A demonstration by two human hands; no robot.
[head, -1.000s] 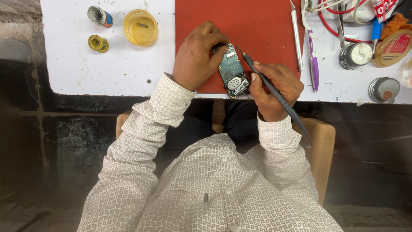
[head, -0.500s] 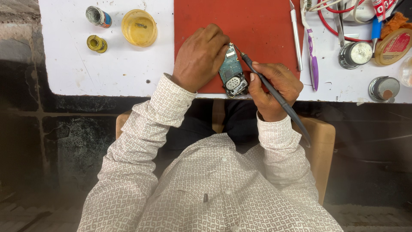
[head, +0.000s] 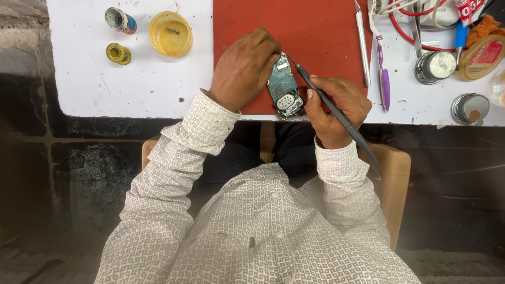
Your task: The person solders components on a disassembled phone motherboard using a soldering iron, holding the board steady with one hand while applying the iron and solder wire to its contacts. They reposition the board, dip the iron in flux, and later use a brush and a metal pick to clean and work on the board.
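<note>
Bench [head: 105, 89]: I saw a white top whose near edge ran straight across, just above my lap; the left stretch lay mostly bare.
Far-left items: a small tin [head: 120, 20], a yellow solder reel [head: 118, 53] and a shallow yellow dish [head: 170, 34] sat well apart from my hands, near the far edge.
Red mat [head: 315, 26]: it reached down to the bench's near edge, and its upper half was bare.
Left hand [head: 244, 68]: my grip was curled over the left side of the circuit board [head: 284, 87], fingers pressing its upper end.
Circuit board: it lay on the red mat, slightly tilted, its lower end touching the bench's near edge, between both my hands.
Right hand [head: 334, 108]: my grip was closed around the dark soldering iron [head: 336, 113], held like a pen; its tip met the board's upper right corner, and its handle stuck out past the bench edge over my sleeve.
Right of the mat: a white pen-like tool [head: 361, 42] and a purple toothbrush [head: 383, 73] lay lengthwise just beside the mat's edge.
Far right: round tins [head: 469, 108], red cable [head: 405, 31] and a round tub [head: 481, 57] crowded the corner, leaving little room.
</note>
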